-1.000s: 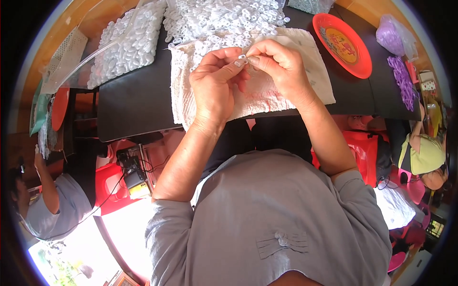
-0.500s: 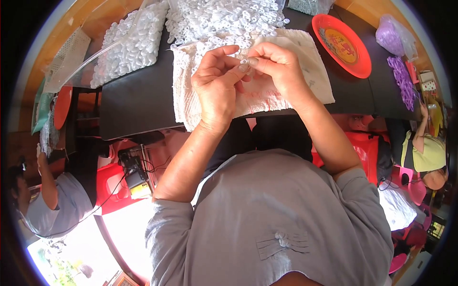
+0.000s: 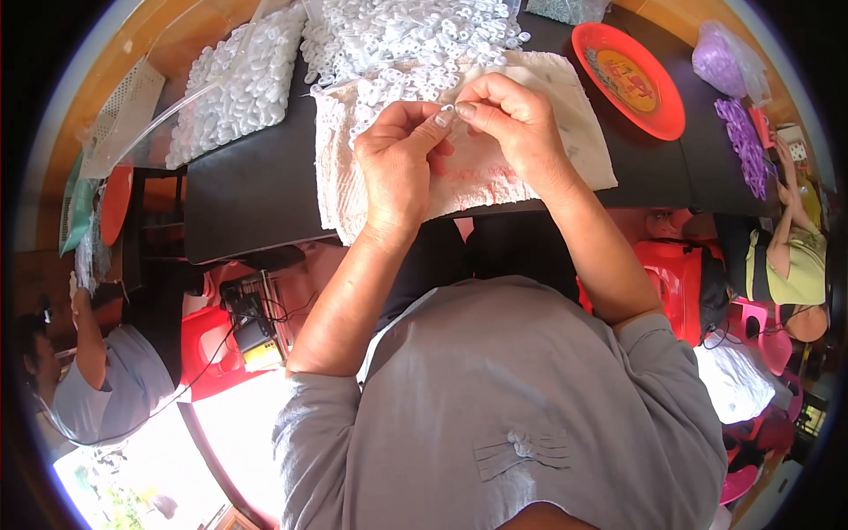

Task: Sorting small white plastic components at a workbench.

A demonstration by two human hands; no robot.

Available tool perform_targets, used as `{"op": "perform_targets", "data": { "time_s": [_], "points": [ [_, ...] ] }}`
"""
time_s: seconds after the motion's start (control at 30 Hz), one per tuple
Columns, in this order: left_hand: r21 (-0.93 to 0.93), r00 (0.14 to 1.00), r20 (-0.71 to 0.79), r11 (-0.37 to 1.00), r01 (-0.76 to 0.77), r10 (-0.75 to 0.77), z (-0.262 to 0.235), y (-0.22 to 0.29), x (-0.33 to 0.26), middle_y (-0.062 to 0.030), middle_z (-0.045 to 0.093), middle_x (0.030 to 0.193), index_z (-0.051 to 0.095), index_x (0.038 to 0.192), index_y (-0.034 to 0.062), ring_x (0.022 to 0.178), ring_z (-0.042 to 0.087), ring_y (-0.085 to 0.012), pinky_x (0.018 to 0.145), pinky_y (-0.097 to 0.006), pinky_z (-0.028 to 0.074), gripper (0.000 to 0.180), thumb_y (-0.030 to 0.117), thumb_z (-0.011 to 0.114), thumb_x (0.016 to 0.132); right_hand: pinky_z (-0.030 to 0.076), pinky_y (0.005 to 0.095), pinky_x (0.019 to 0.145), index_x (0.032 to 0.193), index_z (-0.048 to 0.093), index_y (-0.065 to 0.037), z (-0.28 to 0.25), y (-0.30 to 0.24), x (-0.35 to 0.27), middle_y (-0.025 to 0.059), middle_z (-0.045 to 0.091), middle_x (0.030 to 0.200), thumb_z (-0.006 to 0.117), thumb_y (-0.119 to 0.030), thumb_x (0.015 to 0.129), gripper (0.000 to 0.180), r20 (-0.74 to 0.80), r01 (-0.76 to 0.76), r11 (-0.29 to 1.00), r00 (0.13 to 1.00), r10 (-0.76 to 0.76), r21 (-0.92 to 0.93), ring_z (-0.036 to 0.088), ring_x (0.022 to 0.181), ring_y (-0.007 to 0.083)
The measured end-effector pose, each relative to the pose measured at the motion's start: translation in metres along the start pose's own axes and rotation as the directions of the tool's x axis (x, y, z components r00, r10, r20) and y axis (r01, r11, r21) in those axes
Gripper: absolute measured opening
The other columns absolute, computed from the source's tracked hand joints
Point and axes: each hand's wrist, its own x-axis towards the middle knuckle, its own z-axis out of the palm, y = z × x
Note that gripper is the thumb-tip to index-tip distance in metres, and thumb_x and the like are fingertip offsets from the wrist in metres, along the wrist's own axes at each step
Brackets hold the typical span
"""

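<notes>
Where hands (image 3: 402,163) (image 3: 517,128) meet over towel (image 3: 565,132), table edge (image 3: 256,238) near

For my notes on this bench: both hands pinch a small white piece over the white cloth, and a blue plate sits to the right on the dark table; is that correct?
Not quite: the plate is red-orange, not blue, as the head view shows. The rest holds: the left hand and right hand pinch a small white piece between their fingertips over the white cloth, and the plate sits to the right on the dark table.

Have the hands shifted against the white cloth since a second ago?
No. Left hand and right hand stay over the white cloth, fingertips pinching a small white piece.
</notes>
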Motion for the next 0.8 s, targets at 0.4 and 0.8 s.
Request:
{"op": "perform_targets", "data": {
  "time_s": [0.4, 0.8],
  "points": [
    [-0.083, 0.997, -0.007, 0.993, 0.078, -0.079, -0.001, 0.005, -0.001, -0.0047, 0.059, 0.064, 0.061, 0.084, -0.0009, 0.047, 0.049, -0.0073, 0.040, -0.020, 0.033, 0.005, 0.002, 0.064, 0.087, 0.044, 0.0215, 0.064, 0.089, 0.062, 0.000, 0.007, -0.005, -0.003, -0.0008, 0.061, 0.079, 0.063, -0.004, 0.089, 0.004, 0.047, -0.061, 0.997, 0.997, 0.059, 0.057, 0.053, 0.071, 0.0065],
    [-0.089, 0.998, -0.057, 0.996, -0.024, 0.019, 0.003, -0.004, -0.005, -0.0043, 0.058, 0.067, 0.060, 0.086, -0.0005, 0.050, 0.048, -0.0069, 0.041, -0.020, 0.035, 0.003, 0.000, 0.062, 0.088, 0.042, 0.0203, 0.063, 0.092, 0.066, 0.001, 0.012, -0.016, 0.009, -0.0011, 0.061, 0.077, 0.063, -0.009, 0.090, 0.010, -0.038, -0.141, 0.978, 0.988, 0.148, 0.156, 0.053, 0.068, 0.0057]
  ]
}}
